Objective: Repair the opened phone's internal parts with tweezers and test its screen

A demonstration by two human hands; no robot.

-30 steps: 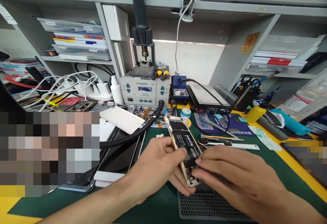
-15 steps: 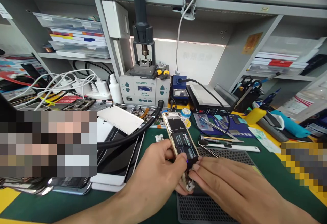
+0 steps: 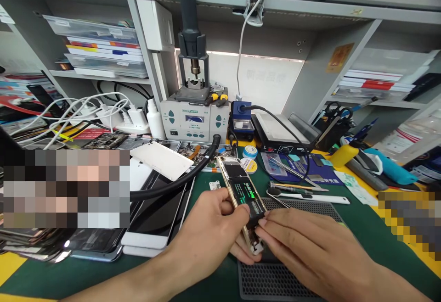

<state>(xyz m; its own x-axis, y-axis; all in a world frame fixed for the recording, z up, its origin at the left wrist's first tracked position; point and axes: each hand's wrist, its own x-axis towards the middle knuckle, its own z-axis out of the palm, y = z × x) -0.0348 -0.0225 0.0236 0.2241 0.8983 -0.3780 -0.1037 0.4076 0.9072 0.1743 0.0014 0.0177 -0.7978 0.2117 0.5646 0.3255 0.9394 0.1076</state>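
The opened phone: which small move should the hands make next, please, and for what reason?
Probably the right hand should work its fingertips gently along the lower end of the black battery. They are right beside that end, while the left hand holds the opened phone, its thumb over the battery's left edge, so the phone seems steady enough.

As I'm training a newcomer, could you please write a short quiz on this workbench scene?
1. True or false: the left hand is holding the opened phone.

2. Which lies below the right hand?
A) A folded towel
B) A dark honeycomb mat
C) A wooden board

3. Fill in the blank: the brightest lettering inside the phone looks ____.

Key: 1. True. 2. B. 3. Green.
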